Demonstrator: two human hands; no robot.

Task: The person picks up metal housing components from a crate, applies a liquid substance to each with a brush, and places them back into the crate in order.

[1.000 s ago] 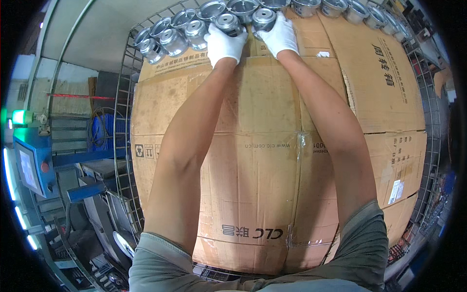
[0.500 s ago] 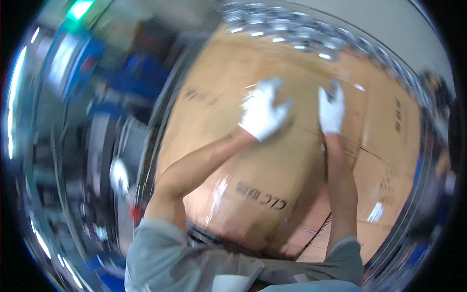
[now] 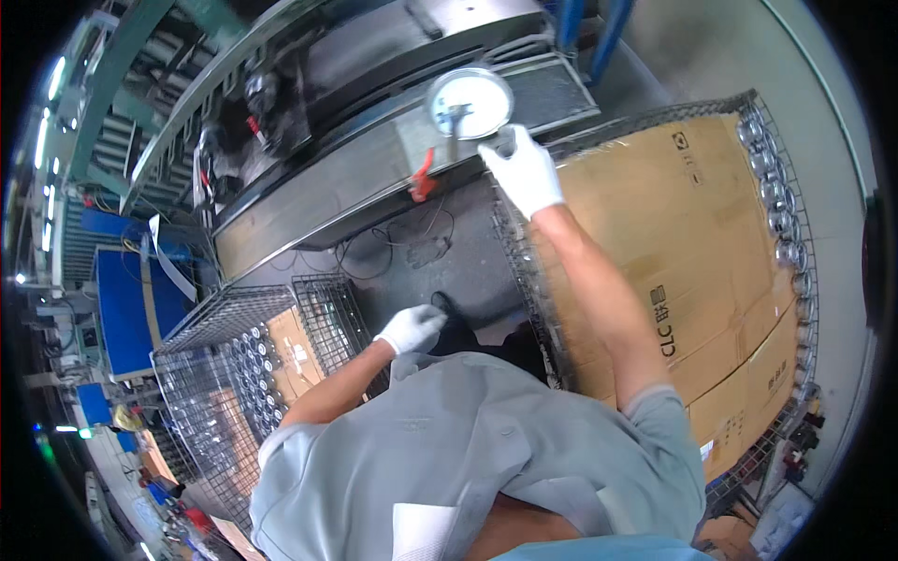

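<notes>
My right hand [image 3: 526, 176], in a white glove, reaches forward over the near edge of a metal bench [image 3: 309, 201]. Its thumb and fingers are apart, and I see nothing held between them. Just beyond the fingertips is a round, pale disc [image 3: 472, 101] with a metal rim, a metal bracket standing in front of it. A red handle [image 3: 424, 178] sits to its left at the bench edge. My left hand [image 3: 412, 329], also gloved in white, hangs low by my body with fingers loosely curled and nothing visible in them.
On the right, a wire cage [image 3: 751, 98] holds flat brown cardboard [image 3: 645, 234], with shiny round metal parts [image 3: 781, 220] along its far side. Another wire cage [image 3: 224, 309] with similar parts stands at the left. Cables [image 3: 379, 245] lie on the floor under the bench.
Both hands have left the cardboard. My view has turned left toward the bench; the cardboard is now at the right. My right hand reaches to the disc, while my left hand is lowered.
</notes>
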